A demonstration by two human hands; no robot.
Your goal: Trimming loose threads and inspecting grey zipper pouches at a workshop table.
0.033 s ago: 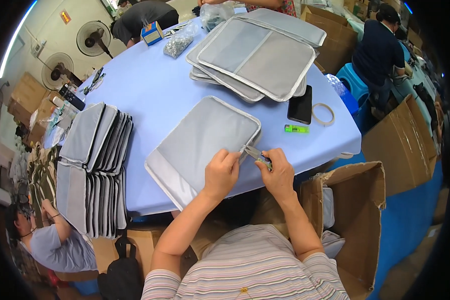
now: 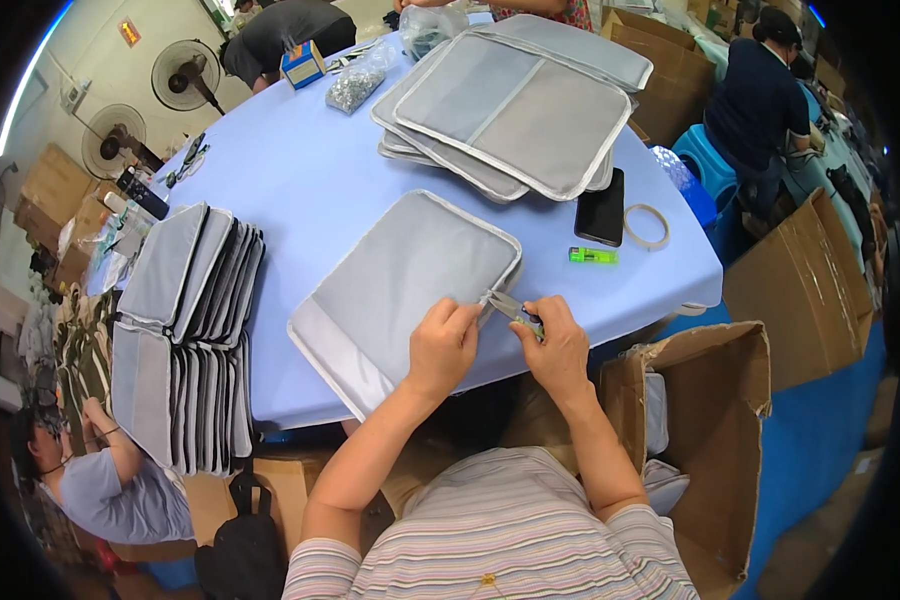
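A flat grey fabric case with pale piped edges lies slanted near the table's front edge, its lower corner overhanging. My left hand is closed, pinching the case's right edge between thumb and fingers. In my closed right hand is a small pair of metal snips with dark handles. Its tips touch or nearly touch the case's edge beside my left fingertips; the exact contact is too small to make out. Behind lies a loose stack of similar grey cases.
Right of the case are a bright green lighter, a black phone and a tape roll. Upright grey cases stand packed at the left. A bag of small metal parts lies far back. An open carton stands by my right side.
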